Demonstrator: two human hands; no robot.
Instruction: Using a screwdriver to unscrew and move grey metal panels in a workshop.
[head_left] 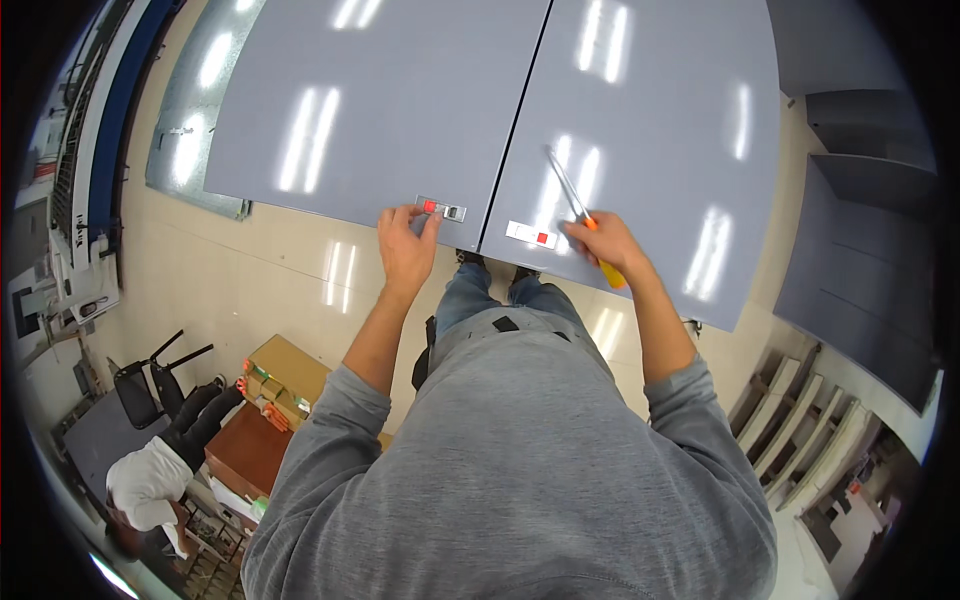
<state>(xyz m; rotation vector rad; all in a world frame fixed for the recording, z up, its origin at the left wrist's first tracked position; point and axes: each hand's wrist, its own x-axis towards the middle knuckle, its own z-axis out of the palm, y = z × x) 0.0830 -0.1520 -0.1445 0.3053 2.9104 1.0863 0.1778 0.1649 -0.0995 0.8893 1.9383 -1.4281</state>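
Two large grey panels lie side by side in front of me, a narrow dark gap between them. Near the front edge of the left one sits a small latch with a red square at its left end. My left hand is closed at that red end, thumb and fingertips on it. A matching white latch with a red square lies on the right panel. My right hand is wrapped round a screwdriver with an orange-yellow handle. Its long metal shaft points up and left over the right panel.
A co-worker in a white top bends over at the lower left, near a cardboard box and a black-framed chair. Grey cabinet parts stand at the right, with stacked pale strips below them.
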